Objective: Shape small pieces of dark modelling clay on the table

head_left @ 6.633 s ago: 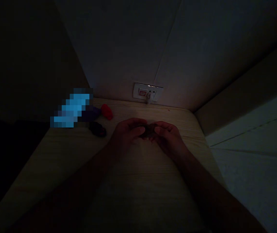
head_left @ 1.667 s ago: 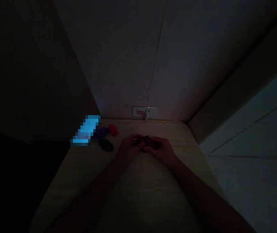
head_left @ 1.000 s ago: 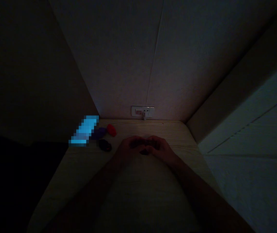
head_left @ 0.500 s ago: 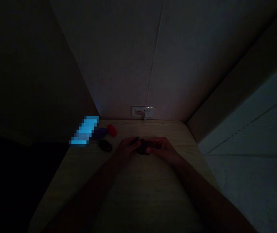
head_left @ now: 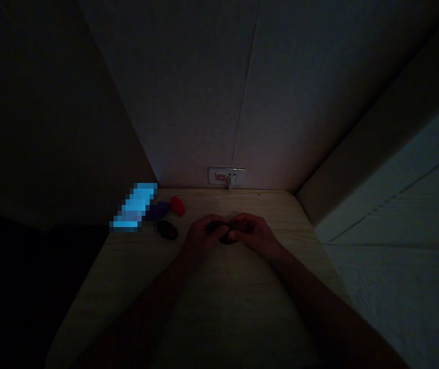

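In dim light, my left hand [head_left: 204, 234] and my right hand [head_left: 259, 236] meet over the table, thumbs close together and fingers curled. Between them is a small dark object [head_left: 227, 240], gripped from both sides. Most of it lies behind my fingers, and it is too dark to tell its kind. A black item [head_left: 167, 230] with a small reddish spot lies on the table to the left of my left hand. Behind that sit a purple-blue item [head_left: 160, 210] and a red rounded piece [head_left: 177, 206].
A pale wood-grain table [head_left: 227, 297] reaches back to the wall. A glowing, pixelated rectangle [head_left: 134, 206] is at its left edge. A wall socket [head_left: 215, 175] with a switch and a plug is behind my hands. A light panel [head_left: 388, 200] stands at the right.
My left thumb has moved right and down across the dark object, nearer my right thumb. Less of the object shows now. The things on the table stay put.
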The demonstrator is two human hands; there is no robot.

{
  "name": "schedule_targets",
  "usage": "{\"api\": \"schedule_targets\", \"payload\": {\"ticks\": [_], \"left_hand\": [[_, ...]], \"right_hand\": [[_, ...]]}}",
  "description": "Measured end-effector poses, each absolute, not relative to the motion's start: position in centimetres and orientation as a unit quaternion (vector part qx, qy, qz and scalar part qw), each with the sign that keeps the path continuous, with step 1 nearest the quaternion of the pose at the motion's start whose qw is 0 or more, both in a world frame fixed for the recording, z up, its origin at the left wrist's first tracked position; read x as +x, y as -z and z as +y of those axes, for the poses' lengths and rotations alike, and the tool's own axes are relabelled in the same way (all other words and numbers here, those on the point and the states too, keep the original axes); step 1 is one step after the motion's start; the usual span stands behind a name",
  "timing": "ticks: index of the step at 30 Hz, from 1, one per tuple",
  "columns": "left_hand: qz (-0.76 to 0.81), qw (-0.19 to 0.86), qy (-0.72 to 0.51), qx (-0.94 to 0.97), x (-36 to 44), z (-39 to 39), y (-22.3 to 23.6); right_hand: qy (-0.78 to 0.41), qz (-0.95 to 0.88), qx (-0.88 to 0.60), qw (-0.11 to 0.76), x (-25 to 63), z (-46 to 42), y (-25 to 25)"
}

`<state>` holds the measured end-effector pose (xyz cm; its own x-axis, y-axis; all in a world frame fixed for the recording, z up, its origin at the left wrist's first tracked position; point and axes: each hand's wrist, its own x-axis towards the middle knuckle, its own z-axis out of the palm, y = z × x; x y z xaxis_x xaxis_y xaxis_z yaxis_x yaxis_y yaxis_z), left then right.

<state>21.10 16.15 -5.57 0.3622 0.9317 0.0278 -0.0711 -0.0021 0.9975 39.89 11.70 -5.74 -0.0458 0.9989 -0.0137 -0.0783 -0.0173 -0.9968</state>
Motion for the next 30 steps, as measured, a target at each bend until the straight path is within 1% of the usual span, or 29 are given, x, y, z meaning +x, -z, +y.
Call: {"api": "schedule_targets", "payload": {"ticks": [3, 9, 12, 17, 23, 27, 30], "left_hand": [[0.377, 0.622, -0.419, 0.544, 21.2, 16.1, 5.9], [0.359, 0.725, -0.391, 0.439, 21.6, 15.9, 6.5], [0.349, 0.754, -0.391, 0.398, 21.9, 15.8, 6.2], [0.325, 0.773, -0.403, 0.367, 22.0, 15.4, 5.6], [0.354, 0.740, -0.398, 0.411, 21.8, 15.7, 6.5], [0.344, 0.740, -0.396, 0.421, 21.8, 16.1, 6.7], [0.334, 0.738, -0.402, 0.427, 21.9, 16.0, 6.4]], "right_hand": [[-0.515, -0.495, -0.481, 0.508, 39.7, 11.6, 5.6], [-0.582, -0.441, -0.428, 0.532, 39.5, 11.6, 5.4], [-0.589, -0.434, -0.422, 0.536, 39.5, 11.7, 5.7], [-0.550, -0.425, -0.446, 0.563, 40.1, 12.2, 6.4], [-0.516, -0.434, -0.473, 0.567, 40.4, 12.6, 6.6], [-0.468, -0.425, -0.501, 0.591, 40.1, 12.5, 6.5], [-0.404, -0.440, -0.532, 0.600, 39.8, 12.2, 6.2]]}}
